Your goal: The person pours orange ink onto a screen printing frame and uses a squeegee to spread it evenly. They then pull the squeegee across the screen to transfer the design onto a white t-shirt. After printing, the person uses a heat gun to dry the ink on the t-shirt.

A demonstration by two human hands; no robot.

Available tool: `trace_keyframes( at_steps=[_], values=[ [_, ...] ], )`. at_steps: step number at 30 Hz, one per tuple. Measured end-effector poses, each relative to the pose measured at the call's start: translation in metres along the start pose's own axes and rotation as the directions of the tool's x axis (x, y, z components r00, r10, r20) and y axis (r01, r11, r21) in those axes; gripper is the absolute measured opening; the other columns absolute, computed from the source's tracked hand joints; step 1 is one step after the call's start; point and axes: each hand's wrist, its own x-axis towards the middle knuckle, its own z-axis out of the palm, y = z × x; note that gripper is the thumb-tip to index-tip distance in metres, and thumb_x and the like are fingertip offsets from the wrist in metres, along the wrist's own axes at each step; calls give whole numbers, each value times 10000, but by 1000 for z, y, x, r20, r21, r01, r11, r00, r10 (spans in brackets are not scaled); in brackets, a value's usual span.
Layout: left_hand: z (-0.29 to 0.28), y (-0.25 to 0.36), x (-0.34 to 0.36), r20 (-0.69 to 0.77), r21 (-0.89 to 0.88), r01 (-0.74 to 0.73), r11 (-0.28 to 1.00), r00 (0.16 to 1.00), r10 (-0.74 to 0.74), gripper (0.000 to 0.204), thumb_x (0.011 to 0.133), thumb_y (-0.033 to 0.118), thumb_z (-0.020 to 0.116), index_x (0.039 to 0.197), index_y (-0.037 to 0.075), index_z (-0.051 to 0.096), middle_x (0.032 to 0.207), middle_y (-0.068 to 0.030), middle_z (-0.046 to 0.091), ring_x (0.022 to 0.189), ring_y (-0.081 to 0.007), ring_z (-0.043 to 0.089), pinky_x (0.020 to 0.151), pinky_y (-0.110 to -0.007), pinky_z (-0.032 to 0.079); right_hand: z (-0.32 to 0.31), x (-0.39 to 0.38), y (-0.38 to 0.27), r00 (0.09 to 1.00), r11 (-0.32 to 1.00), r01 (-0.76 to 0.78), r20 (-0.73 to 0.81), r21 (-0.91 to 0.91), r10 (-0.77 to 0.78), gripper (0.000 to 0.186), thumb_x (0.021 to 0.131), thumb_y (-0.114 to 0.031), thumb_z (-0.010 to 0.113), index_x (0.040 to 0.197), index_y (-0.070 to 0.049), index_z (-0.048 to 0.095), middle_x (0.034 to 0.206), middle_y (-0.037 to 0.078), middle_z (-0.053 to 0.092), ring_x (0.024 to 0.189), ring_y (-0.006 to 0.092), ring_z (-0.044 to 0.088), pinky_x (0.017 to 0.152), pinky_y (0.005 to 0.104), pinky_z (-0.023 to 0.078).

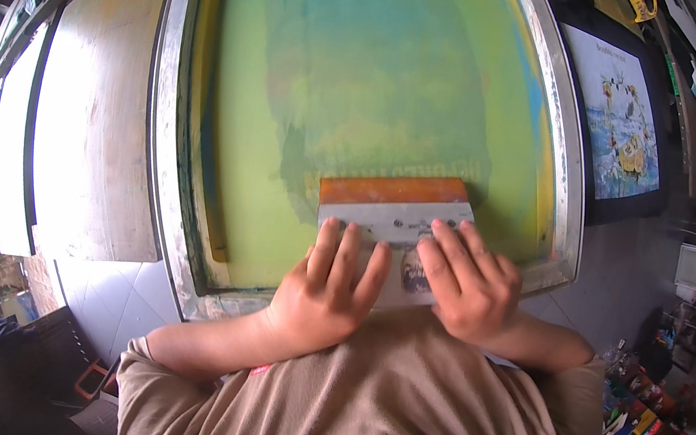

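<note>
Along the lower edge of a metal-framed screen (567,184), the fingers of the left hand (322,295) and right hand (473,292) grasp a squeegee (397,193), spread across its pale, marked handle, orange blade over green mesh (373,58). Just beyond the blade, faint lettering (469,168) shows. Outside the frame's right edge, a blue picture sheet (622,124) bears small writing; a red tag (260,369) marks the tan shirt (355,401).

Grey squeegee (394,216) w/ orange blade (396,191) fwd, approx ctr at near end of metal-framed grn screen (369,84)
</note>
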Motion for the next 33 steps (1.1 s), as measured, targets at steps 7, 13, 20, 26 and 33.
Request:
trace_keyframes(
  at_steps=[7,13,20,26,33],
  values=[
    [-7,-2,10,15,-140,137,981,991,-136,416,620,55,580,1035,23,583,943,-173,603,827,-338,627,602,-378,543,-4,13,4,999,994,-50,18,95,49,236,756,-118,545,968,-23,588,921,114,619,762,254,620,502,315,442],
    [-25,-22,48,111,-273,270,923,962,-248,341,633,-4,601,967,67,603,783,-128,639,676,-329,622,589,-389,508,-23,46,31,948,958,-175,301,228,102,403,579,-86,686,975,-40,630,848,97,659,738,282,645,613,373,506],
    [-29,-22,50,130,-272,309,911,950,-284,385,606,16,624,983,92,633,764,-124,637,659,-314,618,584,-374,502,-23,48,35,967,960,-146,238,240,88,366,584,-103,691,947,-80,649,780,81,651,708,285,640,620,383,506],
    [-36,-20,53,152,-260,353,899,934,-323,384,598,23,639,975,96,660,735,-121,639,650,-303,620,578,-361,501,-22,49,37,960,956,-158,267,248,90,361,605,-107,664,964,-75,641,807,77,656,723,282,645,627,387,511],
    [-28,-13,70,127,-287,382,878,924,-361,354,610,52,630,957,117,660,728,-111,637,655,-307,617,584,-382,503,-30,48,55,935,961,-165,344,224,80,319,638,-108,652,955,-80,628,802,62,650,702,269,646,615,387,512]
  ],
)
